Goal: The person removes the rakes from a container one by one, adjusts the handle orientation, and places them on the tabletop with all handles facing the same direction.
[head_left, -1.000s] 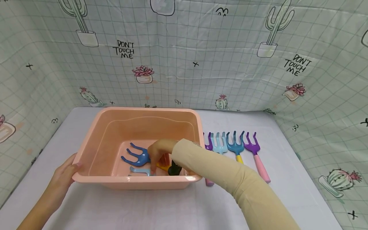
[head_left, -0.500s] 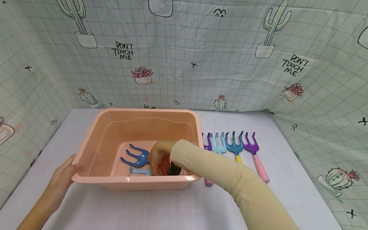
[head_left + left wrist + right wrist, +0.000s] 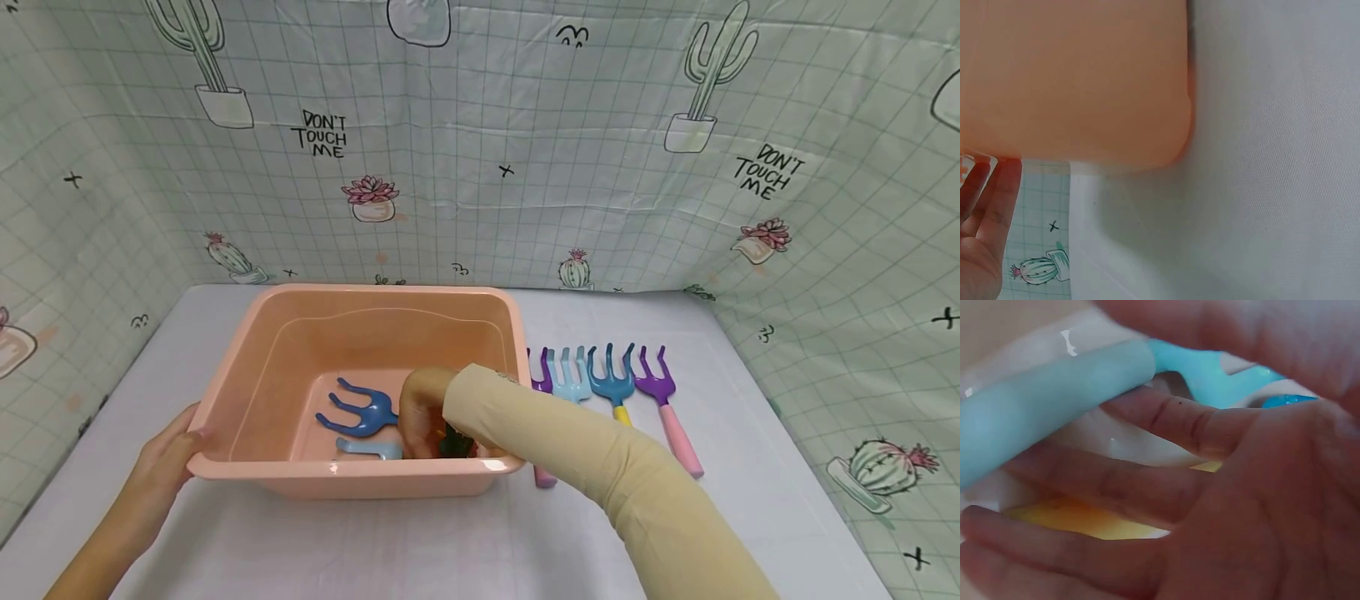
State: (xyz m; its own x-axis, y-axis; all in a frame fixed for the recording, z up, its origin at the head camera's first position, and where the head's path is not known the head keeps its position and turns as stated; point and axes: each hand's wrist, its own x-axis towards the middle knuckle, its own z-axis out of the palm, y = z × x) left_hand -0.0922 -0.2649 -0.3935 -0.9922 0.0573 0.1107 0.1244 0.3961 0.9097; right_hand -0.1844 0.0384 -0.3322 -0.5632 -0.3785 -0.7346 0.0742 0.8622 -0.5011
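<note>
My left hand (image 3: 165, 450) grips the rim of a peach plastic tub (image 3: 337, 469) at its near left corner, thumb over the edge. In the left wrist view its fingers (image 3: 1000, 203) lie along the outer wall. My right hand (image 3: 422, 412) is down inside the tub. Beside it lie a blue hand fork (image 3: 369, 415) and a light blue hand fork (image 3: 367, 449), partly hidden. In the right wrist view, nearly straight fingers reach under the light blue fork's pale green handle (image 3: 1054, 400), fingertips against it, thumb apart above. A yellow handle (image 3: 1079, 519) shows below those fingers.
Right of the tub, several hand forks lie in a row: a purple one (image 3: 542, 383), a light blue one (image 3: 572, 385), a blue one with a yellow handle (image 3: 613, 385), and a purple one with a pink handle (image 3: 678, 437). A patterned cloth (image 3: 480, 217) hangs behind the table.
My right hand has shifted slightly right inside the tub, showing more of the light blue fork's head. The yellow part visible earlier below it is now mostly covered. My left hand stays on the rim.
</note>
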